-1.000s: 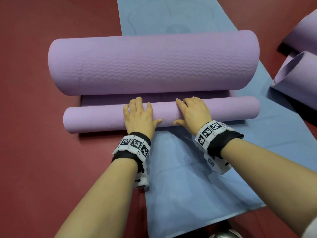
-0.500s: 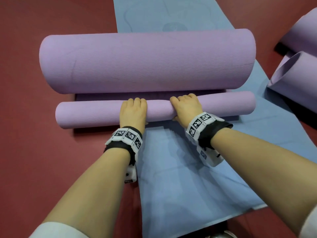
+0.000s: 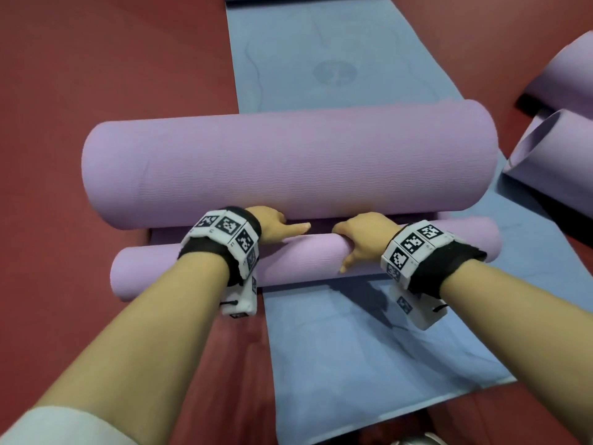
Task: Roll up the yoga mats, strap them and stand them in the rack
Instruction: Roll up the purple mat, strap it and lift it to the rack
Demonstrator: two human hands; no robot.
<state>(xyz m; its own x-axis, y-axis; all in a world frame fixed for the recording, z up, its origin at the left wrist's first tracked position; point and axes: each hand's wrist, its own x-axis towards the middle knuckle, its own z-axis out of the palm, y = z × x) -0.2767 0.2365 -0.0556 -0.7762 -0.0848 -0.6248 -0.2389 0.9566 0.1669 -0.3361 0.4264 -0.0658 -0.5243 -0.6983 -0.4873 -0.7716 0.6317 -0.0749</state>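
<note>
Now your left hand (image 3: 272,227) and right hand (image 3: 362,239) curl over the thin purple roll (image 3: 298,259) near its middle, likely to hold the wrap tight where it lies across the blue mat (image 3: 353,342), just in front of the fat purple roll (image 3: 288,165).

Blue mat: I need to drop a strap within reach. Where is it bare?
Blue mat is bare between the thin roll and its near edge, and beyond the thick roll. Crowded: the gap between the rolls, where left hand and right hand sit.
</note>
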